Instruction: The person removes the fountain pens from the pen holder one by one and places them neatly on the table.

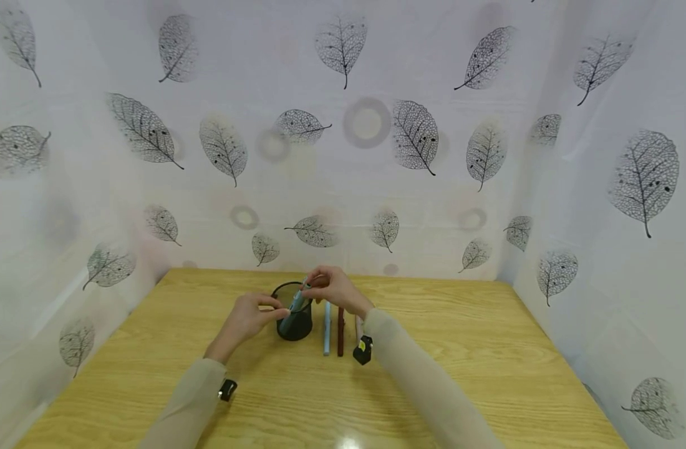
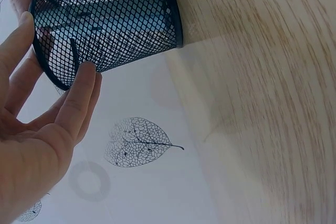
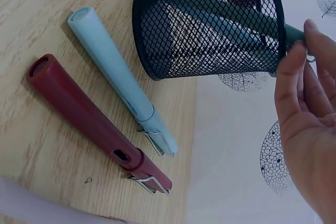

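Note:
A black mesh pen holder (image 1: 295, 328) stands upright on the table. My left hand (image 1: 249, 319) grips it by the rim, fingers along the mesh side in the left wrist view. At the mouth, my right hand (image 1: 336, 290) pinches the upper end of a green pen (image 3: 294, 34) between thumb and fingers. The rest of that pen slants down inside the holder, seen through the mesh. Beside it inside leans a light blue pen (image 3: 212, 24). Just right of the holder, a pale blue pen (image 3: 111, 67) and a dark red pen (image 3: 79, 106) lie side by side.
A pale, whitish pen-like thing (image 3: 47, 206) lies right of the red pen, partly hidden under my right wrist in the head view. The wooden table (image 1: 461, 349) meets a leaf-patterned curtain (image 1: 343, 187) at its back and sides.

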Demonstrator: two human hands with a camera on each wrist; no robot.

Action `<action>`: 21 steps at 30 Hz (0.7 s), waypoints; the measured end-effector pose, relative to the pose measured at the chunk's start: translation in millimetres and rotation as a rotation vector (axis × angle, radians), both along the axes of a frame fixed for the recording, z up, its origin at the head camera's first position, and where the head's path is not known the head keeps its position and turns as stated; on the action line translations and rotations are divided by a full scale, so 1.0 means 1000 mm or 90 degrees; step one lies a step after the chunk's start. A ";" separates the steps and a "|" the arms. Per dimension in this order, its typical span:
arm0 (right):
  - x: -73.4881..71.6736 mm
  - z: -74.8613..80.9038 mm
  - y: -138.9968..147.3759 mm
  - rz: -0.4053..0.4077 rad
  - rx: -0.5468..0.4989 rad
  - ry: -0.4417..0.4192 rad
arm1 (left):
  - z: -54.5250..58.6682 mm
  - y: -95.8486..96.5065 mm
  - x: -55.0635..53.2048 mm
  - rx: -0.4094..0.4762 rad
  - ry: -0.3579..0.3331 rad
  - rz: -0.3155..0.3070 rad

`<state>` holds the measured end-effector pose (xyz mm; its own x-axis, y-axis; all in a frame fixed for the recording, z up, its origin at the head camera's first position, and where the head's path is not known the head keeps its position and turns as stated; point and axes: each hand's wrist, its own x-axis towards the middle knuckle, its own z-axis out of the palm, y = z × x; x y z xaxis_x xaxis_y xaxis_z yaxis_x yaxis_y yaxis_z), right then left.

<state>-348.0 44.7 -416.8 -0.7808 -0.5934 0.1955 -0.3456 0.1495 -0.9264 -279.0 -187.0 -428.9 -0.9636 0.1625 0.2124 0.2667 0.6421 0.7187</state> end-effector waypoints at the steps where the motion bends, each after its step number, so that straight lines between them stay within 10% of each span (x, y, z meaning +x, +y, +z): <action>1: 0.000 -0.001 0.000 0.005 -0.002 -0.006 | 0.000 0.000 0.000 0.002 -0.002 0.000; 21: 0.008 0.004 0.000 -0.073 -0.022 0.019 | -0.001 0.000 0.001 0.001 -0.007 0.001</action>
